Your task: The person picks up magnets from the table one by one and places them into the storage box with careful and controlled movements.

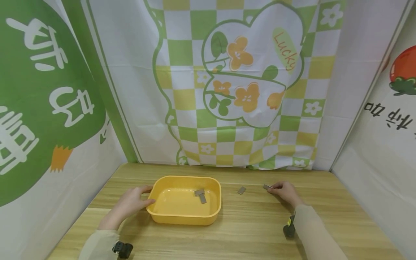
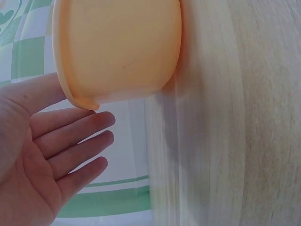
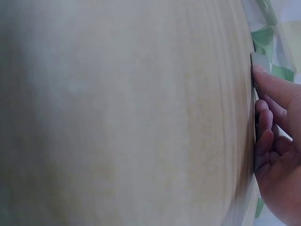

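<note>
A yellow plastic tub (image 1: 182, 219) stands on the table, with several small grey rectangular pieces (image 1: 203, 198) lying inside it, some overlapping. At the tub's left end, my left hand (image 1: 131, 202) holds the rim, thumb over the edge; in the left wrist view the other fingers (image 2: 80, 141) extend outside the wall. Over on the right, my right hand (image 1: 286, 192) pinches one end of a flat grey rectangular piece (image 1: 267, 186) at the table surface. In the right wrist view, the thumb (image 3: 275, 87) lies on that piece (image 3: 260, 60), and the other fingers are curled.
Another grey piece (image 1: 242, 190) lies on the wooden table (image 1: 253, 231) between the tub and my right hand. A checked green and yellow cloth (image 1: 224, 144) hangs along the back edge, and printed white cloths hang at both sides.
</note>
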A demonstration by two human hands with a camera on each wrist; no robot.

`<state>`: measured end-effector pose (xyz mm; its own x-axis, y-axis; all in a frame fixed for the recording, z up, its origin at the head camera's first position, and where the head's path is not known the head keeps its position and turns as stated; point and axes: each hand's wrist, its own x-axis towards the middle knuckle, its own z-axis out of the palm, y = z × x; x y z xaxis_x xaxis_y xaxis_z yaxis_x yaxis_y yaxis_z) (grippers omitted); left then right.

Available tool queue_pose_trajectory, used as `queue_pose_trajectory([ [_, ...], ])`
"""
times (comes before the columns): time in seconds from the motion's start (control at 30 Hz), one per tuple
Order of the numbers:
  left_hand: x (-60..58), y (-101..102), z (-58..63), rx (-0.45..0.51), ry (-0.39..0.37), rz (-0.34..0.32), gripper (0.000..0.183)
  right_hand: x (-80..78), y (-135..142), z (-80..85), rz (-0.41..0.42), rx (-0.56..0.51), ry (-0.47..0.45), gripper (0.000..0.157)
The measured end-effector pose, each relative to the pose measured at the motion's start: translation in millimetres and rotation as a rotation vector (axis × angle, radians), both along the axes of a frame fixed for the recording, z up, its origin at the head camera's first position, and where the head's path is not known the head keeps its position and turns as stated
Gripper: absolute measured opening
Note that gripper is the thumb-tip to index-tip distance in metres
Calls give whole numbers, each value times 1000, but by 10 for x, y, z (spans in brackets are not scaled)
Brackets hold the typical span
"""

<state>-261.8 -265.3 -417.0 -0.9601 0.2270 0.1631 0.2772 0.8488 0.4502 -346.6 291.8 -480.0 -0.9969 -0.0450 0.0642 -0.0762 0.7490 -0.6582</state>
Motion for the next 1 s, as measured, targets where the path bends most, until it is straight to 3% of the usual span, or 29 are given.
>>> queue_pose_trajectory([
  [1.0,-32,-8,-24,-4,10,3,52,15,80,15,-16,-72,-41,41],
])
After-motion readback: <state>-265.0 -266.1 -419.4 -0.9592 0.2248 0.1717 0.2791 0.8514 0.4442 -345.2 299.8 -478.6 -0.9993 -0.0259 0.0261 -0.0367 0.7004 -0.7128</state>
